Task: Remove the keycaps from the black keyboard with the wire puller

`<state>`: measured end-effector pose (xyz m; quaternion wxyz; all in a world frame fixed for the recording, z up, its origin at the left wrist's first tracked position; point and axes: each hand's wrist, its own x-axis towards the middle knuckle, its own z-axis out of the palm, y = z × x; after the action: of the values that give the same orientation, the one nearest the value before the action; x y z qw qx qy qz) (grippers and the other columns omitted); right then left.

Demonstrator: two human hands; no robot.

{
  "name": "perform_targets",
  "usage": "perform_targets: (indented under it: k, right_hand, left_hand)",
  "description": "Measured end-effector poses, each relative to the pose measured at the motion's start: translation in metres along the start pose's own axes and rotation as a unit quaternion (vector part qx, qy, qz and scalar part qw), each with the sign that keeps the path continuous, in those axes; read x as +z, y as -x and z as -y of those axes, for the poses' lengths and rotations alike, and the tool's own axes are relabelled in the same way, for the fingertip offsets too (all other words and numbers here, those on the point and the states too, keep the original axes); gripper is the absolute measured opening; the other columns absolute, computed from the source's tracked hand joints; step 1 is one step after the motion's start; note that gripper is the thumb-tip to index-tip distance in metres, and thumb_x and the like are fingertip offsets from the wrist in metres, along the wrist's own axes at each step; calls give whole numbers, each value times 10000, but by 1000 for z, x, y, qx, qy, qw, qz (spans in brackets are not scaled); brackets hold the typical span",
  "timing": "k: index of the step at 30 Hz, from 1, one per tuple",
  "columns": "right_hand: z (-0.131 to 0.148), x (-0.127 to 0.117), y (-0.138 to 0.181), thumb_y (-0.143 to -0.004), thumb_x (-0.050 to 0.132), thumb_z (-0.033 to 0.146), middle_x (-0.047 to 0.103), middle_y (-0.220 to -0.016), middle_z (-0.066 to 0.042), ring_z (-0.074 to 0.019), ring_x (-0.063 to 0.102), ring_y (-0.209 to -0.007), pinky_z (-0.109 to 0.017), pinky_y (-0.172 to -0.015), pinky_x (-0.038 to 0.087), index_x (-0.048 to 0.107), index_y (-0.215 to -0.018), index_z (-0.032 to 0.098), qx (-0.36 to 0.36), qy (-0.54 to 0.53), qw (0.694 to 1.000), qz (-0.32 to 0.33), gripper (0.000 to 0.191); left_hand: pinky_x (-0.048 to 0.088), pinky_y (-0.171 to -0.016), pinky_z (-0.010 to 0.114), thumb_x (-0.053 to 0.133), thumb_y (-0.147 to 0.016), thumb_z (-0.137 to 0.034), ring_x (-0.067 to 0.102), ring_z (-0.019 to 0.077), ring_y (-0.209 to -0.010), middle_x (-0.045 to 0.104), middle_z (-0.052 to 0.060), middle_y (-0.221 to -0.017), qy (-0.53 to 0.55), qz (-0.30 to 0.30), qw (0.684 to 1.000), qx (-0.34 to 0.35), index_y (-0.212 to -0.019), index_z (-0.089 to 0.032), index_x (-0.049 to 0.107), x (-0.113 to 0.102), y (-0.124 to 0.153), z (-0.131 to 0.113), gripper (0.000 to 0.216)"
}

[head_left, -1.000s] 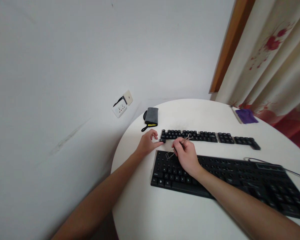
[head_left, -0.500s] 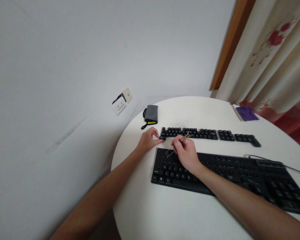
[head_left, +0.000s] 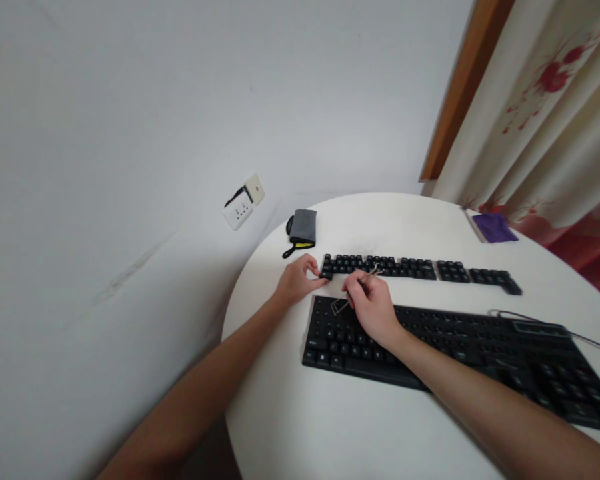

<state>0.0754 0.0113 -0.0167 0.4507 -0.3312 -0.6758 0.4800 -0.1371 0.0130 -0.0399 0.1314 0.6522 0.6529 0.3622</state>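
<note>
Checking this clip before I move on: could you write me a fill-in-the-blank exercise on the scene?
The wire keycap puller is in the person's ____ hand.
The left hand is at the ____ end of the loose keycaps.
The black keyboard lies on a ____ table.
The cloth near the curtain is ____.

Missing words: right; left; white; purple.

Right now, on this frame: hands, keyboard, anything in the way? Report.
Left hand at left end of loose keycaps. Right hand gripping wire tool, over keyboard with bare key positions. Right forearm hides part of it.
</note>
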Motion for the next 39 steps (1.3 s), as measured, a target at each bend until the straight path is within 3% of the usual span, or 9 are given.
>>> perform_targets:
  k: [11,14,18,22,28,35,39]
  right_hand:
    - [1,0,-1,-965,487,360,498,-528,40,-119,445,-494,-254,-535,341,597,-698,186,4,1,1000,4,336]
    - [0,0,1,-985,468,409,484,-535,42,-118,440,-502,-251,-539,345,586,-699,189,7,-8,1000,18,379]
    - [2,2,6,-1011,421,419,486,-556,35,-126,472,-544,-251,-575,365,590,-709,190,-17,6,996,90,416]
    - [6,3,8,-999,457,344,531,-605,30,-135,524,-609,-252,-634,386,575,-711,194,-58,62,979,185,345]
    - [9,2,8,-1007,461,322,573,-655,24,-133,536,-636,-247,-652,383,561,-723,203,-108,111,948,278,324]
    - [14,2,9,-1017,469,307,572,-646,15,-131,492,-603,-269,-625,340,535,-684,203,-215,187,906,313,355]
    - [16,2,10,-1017,471,311,581,-641,13,-135,493,-602,-272,-629,338,520,-667,207,-229,208,896,318,369]
  left_hand:
    - [371,-610,249,813,-647,-271,487,122,-617,666,-49,-752,-19,6,1000,-10,-828,-214,528,-1,1,-6,343]
    - [366,-591,247,750,-722,-310,465,119,-593,596,-52,-671,-5,-16,1000,-7,-777,-207,521,-2,1,-6,257]
    - [358,-546,239,601,-839,-328,435,109,-549,479,-53,-601,44,-35,998,-1,-705,-201,491,-4,1,-5,214]
    - [357,-539,236,571,-850,-308,446,106,-550,498,-45,-612,55,-31,998,10,-723,-194,529,-4,0,-4,176]
    - [347,-531,235,575,-860,-320,439,102,-543,489,-49,-605,66,-36,997,11,-738,-188,552,-4,0,-2,181]
    - [348,-530,235,583,-856,-321,448,103,-542,498,-46,-597,72,-31,997,8,-741,-185,563,-4,0,-4,179]
    - [353,-531,234,588,-856,-326,454,104,-544,504,-45,-600,76,-28,997,7,-746,-186,571,-4,0,-4,179]
